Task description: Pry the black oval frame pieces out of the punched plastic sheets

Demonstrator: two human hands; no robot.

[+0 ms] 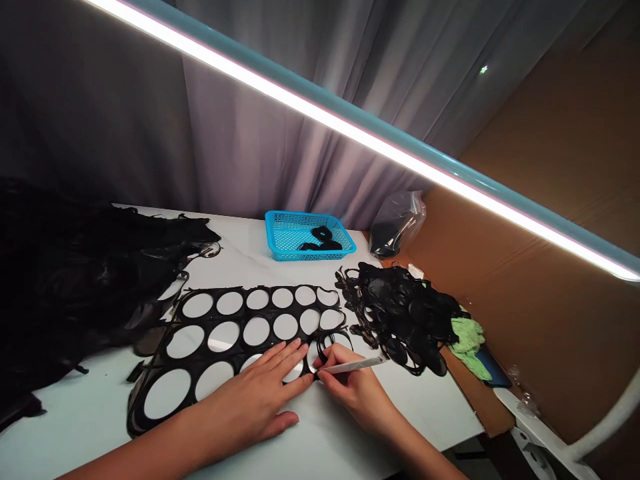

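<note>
In front of the blue basket lay the holed black sheet, probably light, floppy, best held by its border; left hand flattened, thumb apart, right hand clamped on a slim tool

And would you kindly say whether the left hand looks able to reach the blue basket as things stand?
Probably yes: the left hand lies spread on the holed black sheet, and only that flat sheet and white tabletop seem to separate it from the blue basket.
</note>
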